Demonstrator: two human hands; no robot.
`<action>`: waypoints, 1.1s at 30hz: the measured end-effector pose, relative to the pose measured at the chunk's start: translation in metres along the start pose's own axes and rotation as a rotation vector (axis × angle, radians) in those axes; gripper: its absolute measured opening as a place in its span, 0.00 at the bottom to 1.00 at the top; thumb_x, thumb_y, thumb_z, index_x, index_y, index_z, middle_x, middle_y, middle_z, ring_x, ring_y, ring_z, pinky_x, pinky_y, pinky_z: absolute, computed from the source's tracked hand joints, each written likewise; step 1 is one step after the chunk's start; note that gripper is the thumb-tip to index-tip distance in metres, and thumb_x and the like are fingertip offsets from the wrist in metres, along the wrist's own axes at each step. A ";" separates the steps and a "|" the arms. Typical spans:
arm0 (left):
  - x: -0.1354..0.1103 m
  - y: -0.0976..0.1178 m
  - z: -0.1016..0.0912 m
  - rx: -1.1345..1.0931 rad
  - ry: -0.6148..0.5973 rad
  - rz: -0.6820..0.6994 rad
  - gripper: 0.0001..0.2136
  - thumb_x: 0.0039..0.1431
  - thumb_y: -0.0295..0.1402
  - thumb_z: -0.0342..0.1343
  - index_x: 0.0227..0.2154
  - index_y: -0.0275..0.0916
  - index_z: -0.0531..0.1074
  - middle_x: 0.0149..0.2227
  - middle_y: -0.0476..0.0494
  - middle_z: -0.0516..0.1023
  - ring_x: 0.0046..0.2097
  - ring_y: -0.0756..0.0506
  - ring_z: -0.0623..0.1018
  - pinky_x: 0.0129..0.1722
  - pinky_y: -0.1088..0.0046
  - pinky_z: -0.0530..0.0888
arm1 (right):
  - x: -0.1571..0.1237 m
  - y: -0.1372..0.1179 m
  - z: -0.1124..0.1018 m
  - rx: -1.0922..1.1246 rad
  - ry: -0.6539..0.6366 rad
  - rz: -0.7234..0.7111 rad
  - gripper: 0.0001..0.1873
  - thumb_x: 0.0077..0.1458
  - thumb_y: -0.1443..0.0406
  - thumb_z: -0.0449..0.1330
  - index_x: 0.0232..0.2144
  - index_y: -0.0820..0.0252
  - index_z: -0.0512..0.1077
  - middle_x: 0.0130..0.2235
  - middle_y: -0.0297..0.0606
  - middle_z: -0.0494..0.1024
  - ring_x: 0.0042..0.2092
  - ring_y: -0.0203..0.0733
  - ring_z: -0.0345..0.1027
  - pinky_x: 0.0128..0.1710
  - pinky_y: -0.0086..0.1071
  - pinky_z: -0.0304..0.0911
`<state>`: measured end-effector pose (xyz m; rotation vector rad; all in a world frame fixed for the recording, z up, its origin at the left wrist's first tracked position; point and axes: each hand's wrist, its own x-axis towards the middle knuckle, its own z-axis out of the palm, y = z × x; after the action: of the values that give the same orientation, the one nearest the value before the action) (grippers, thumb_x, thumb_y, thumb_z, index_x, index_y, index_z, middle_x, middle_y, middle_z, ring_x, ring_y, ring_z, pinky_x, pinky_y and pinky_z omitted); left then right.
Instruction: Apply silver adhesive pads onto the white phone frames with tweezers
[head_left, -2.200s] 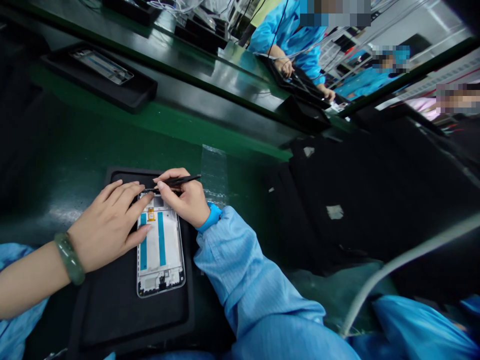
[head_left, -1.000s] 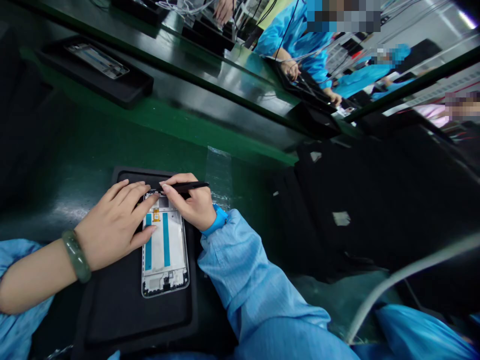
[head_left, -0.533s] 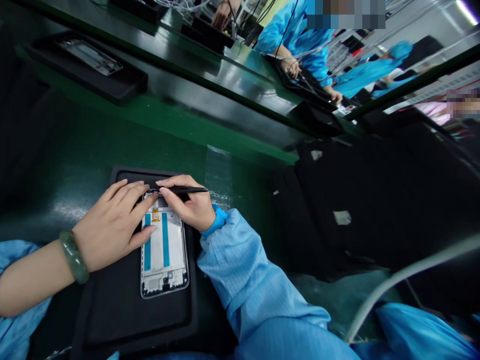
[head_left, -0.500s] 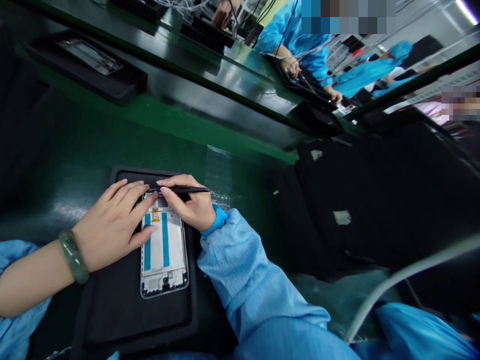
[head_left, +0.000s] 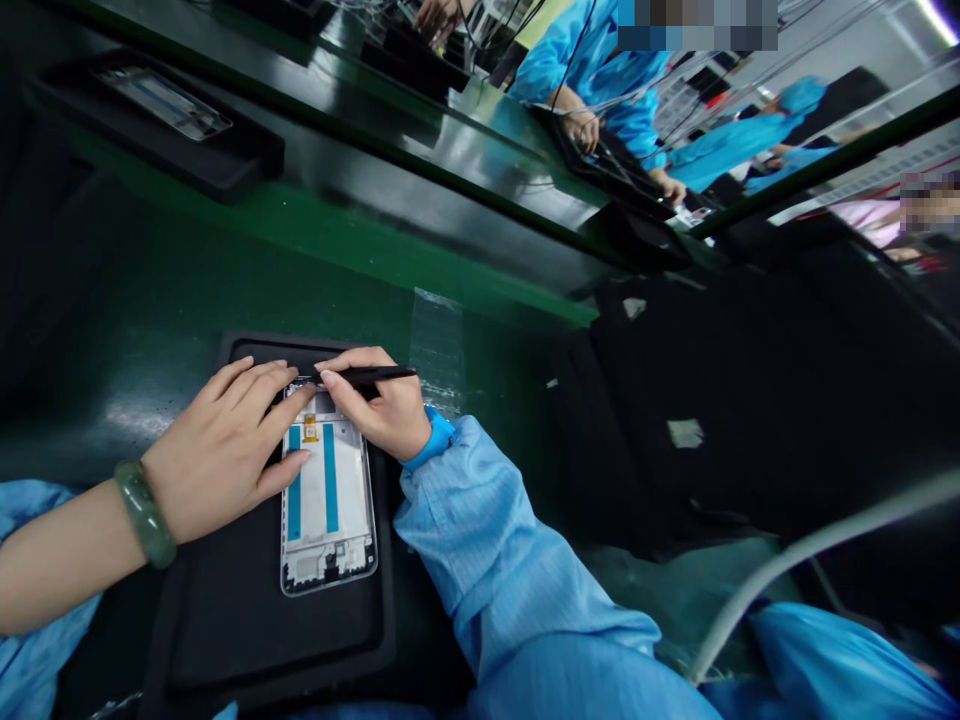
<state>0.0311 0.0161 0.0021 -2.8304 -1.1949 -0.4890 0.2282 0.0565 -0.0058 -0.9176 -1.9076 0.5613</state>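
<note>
A phone frame with two blue strips and a small orange flex piece lies in a black foam tray. My left hand rests over its upper left side, fingers stretched out, the index fingertip touching near the top edge. Pinched in my right hand is a slim black tool, seemingly tweezers, held nearly level across the top of the frame. The tool's tip is hidden by my fingers, as is whatever small part it touches.
Another phone frame lies on a black tray at the far left. Black stacked trays stand on the right. A clear tape strip is on the green table. Beyond the rail, co-workers' hands work; a pale cable curves at lower right.
The black tool's rear end has tilted up slightly. My hands stay almost in place; the view has shifted a little.
</note>
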 end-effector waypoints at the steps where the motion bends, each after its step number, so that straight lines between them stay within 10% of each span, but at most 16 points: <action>1: 0.000 0.000 0.000 0.001 0.004 0.003 0.25 0.63 0.42 0.47 0.55 0.27 0.67 0.53 0.24 0.70 0.56 0.30 0.70 0.56 0.47 0.65 | 0.000 0.000 0.000 0.001 0.001 -0.010 0.03 0.59 0.65 0.59 0.36 0.57 0.72 0.37 0.36 0.80 0.39 0.37 0.76 0.41 0.30 0.72; 22: -0.001 -0.001 0.001 0.026 -0.012 0.000 0.26 0.63 0.43 0.46 0.56 0.28 0.66 0.53 0.25 0.69 0.56 0.31 0.69 0.57 0.47 0.65 | 0.000 0.003 0.001 0.096 0.050 -0.060 0.04 0.57 0.67 0.61 0.37 0.58 0.72 0.38 0.37 0.80 0.41 0.37 0.75 0.43 0.31 0.72; 33: 0.000 0.000 0.000 0.036 0.009 0.017 0.25 0.63 0.42 0.46 0.55 0.27 0.67 0.52 0.24 0.70 0.56 0.31 0.70 0.56 0.47 0.66 | 0.001 0.008 0.004 0.240 -0.047 0.228 0.10 0.60 0.59 0.57 0.41 0.58 0.66 0.39 0.39 0.75 0.40 0.37 0.75 0.40 0.32 0.73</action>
<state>0.0314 0.0162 0.0018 -2.8030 -1.1655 -0.4743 0.2272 0.0627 -0.0130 -0.9767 -1.7407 0.9331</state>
